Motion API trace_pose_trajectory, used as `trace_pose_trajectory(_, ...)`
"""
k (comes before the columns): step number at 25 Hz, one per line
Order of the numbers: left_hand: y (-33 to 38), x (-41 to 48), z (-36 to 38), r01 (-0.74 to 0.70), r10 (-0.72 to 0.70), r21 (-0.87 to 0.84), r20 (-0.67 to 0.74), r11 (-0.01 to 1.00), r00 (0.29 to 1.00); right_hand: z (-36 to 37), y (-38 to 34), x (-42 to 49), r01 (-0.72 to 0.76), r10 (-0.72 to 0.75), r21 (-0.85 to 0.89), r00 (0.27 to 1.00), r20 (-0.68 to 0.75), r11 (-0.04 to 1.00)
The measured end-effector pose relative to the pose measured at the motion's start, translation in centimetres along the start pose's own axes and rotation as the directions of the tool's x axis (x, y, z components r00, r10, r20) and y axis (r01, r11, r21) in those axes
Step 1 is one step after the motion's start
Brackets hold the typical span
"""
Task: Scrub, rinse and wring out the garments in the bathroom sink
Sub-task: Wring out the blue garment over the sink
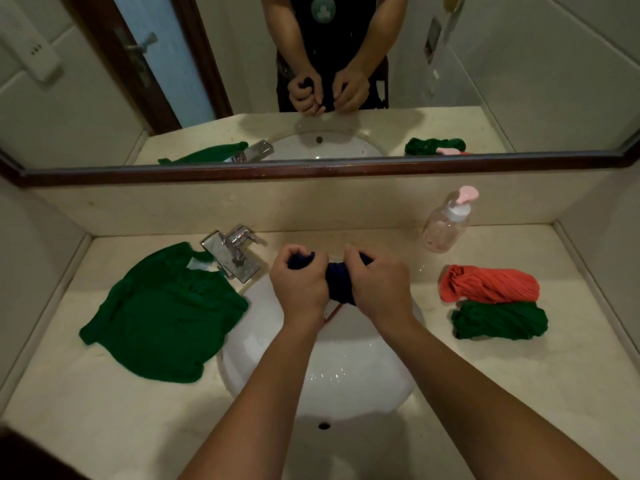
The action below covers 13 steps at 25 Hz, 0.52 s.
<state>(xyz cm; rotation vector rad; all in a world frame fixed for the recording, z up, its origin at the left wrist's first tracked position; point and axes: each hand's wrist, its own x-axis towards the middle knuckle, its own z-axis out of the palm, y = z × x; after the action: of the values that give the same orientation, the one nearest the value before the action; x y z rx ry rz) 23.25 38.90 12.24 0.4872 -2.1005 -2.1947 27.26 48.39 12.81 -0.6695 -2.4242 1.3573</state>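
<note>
My left hand (299,285) and right hand (379,289) bury both ends of the navy garment (341,284). My forearms (272,393), cropped at the bottom edge, hide the middle of the sink (263,358).

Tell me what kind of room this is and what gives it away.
Most likely a home bathroom. A white sink is set into a stone counter with a chrome faucet, a wide mirror spans the wall above, and a pump soap bottle stands near the garments being hand-washed.

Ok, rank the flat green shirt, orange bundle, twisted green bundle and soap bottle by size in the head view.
Largest: flat green shirt.
Next: orange bundle and twisted green bundle, alike, unranked.
Smallest: soap bottle.
</note>
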Motion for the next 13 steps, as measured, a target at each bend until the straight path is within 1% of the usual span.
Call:
trace_pose_trajectory(1, 0.0, 0.0, 0.3, 0.041, -0.041, -0.012, -0.018, 0.999, 0.999, 0.0, 0.3, 0.1, 0.133, -0.135, -0.072, 0.99, -0.025, 0.988)
trace_pose_trajectory(2, 0.1, 0.1, 0.4, 0.08, -0.08, -0.017, -0.029, 0.997, 0.996, 0.0, 0.8, 0.3, 0.257, -0.265, -0.135, 0.963, -0.048, 0.957)
trace_pose_trajectory(4, 0.3, 0.4, 0.8, 0.153, -0.154, -0.033, -0.038, 0.988, 0.987, 0.2, 1.7, 0.7, 0.435, -0.462, -0.22, 0.883, -0.086, 0.873)
trace_pose_trajectory(6, 0.4, 0.6, 1.0, 0.197, -0.199, -0.05, -0.028, 0.979, 0.98, 0.3, 2.2, 1.0, 0.523, -0.562, -0.27, 0.822, -0.093, 0.809)
trace_pose_trajectory(7, 0.5, 0.6, 1.0, 0.205, -0.206, -0.043, -0.018, 0.978, 0.978, 0.4, 2.5, 1.1, 0.541, -0.582, -0.283, 0.809, -0.081, 0.792)
trace_pose_trajectory(8, 0.4, 0.7, 0.8, 0.206, -0.206, -0.026, 0.002, 0.978, 0.978, 0.3, 2.4, 1.1, 0.538, -0.572, -0.273, 0.818, -0.056, 0.797)
trace_pose_trajectory(9, 0.2, 0.8, 0.5, 0.207, -0.207, -0.006, 0.039, 0.978, 0.978, 0.1, 2.1, 0.9, 0.496, -0.514, -0.24, 0.857, -0.018, 0.835)
trace_pose_trajectory(11, 0.2, 1.5, -0.6, 0.216, -0.214, 0.008, 0.185, 0.976, 0.959, -0.5, 1.2, 0.2, 0.292, -0.28, -0.131, 0.954, 0.105, 0.947)
trace_pose_trajectory(12, 0.3, 2.1, -1.2, 0.216, -0.211, 0.015, 0.282, 0.976, 0.936, -0.9, 0.8, -0.2, 0.18, -0.158, -0.11, 0.97, 0.186, 0.977)
trace_pose_trajectory(13, 0.5, 2.7, -1.9, 0.208, -0.206, 0.035, 0.372, 0.978, 0.905, -1.2, 0.6, -0.7, 0.12, -0.084, -0.132, 0.963, 0.255, 0.984)
